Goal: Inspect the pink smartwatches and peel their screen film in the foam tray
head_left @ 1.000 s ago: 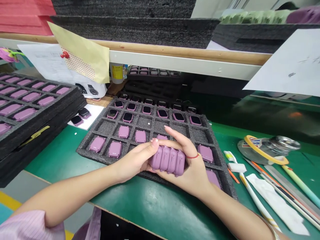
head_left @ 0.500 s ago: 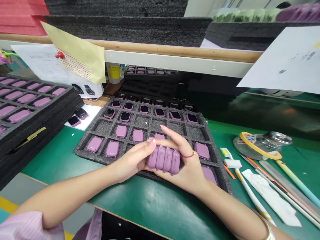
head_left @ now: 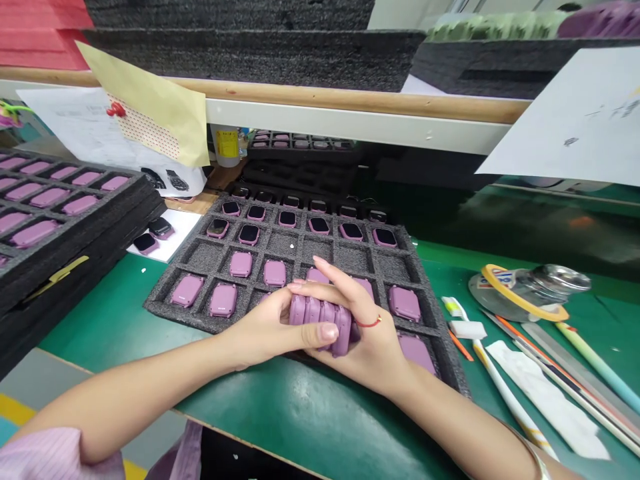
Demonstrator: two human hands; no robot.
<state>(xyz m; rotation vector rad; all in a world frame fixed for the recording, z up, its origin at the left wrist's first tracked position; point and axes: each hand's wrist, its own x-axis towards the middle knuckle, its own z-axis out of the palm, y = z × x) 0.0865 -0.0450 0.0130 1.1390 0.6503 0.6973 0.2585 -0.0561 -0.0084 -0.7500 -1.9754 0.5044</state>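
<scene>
Over the tray's (head_left: 173,312) near edge, the left hand (head_left: 265,327) has swung its thumb down across the purple cases (head_left: 313,311), seemingly steadying them, the right hand (head_left: 375,343) gripping too.

The left hand (head_left: 265,327) grips the stack of purple cases (head_left: 326,312) from its left, thumb (head_left: 315,335) across its near face, while the right hand (head_left: 376,343) cups its right side, one finger (head_left: 343,283) extended beyond it, forearms (head_left: 165,373) angled inward.
</scene>
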